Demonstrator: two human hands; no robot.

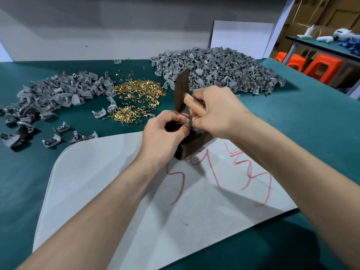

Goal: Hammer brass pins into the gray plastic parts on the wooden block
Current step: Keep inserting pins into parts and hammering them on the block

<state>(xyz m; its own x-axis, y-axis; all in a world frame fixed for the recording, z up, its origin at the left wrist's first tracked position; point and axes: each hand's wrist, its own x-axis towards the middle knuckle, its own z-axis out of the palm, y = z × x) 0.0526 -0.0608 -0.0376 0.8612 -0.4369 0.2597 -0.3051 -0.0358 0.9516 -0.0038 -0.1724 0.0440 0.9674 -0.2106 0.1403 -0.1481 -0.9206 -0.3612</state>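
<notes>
Left grip pinches a gray part on the wooden block, right grip holds the hammer; the heap of gray parts beyond the block probably awaits pins.

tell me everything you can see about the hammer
The hammer has a dark, flat-sided metal head and a pale wooden handle that is mostly hidden. The head stands nearly upright, leaning slightly, with its narrow end up. The right hand grips the handle close to the head. The lower end of the head hangs just above the gray plastic part that the left hand pinches on the wooden block. Only the right hand visibly touches it.
</notes>
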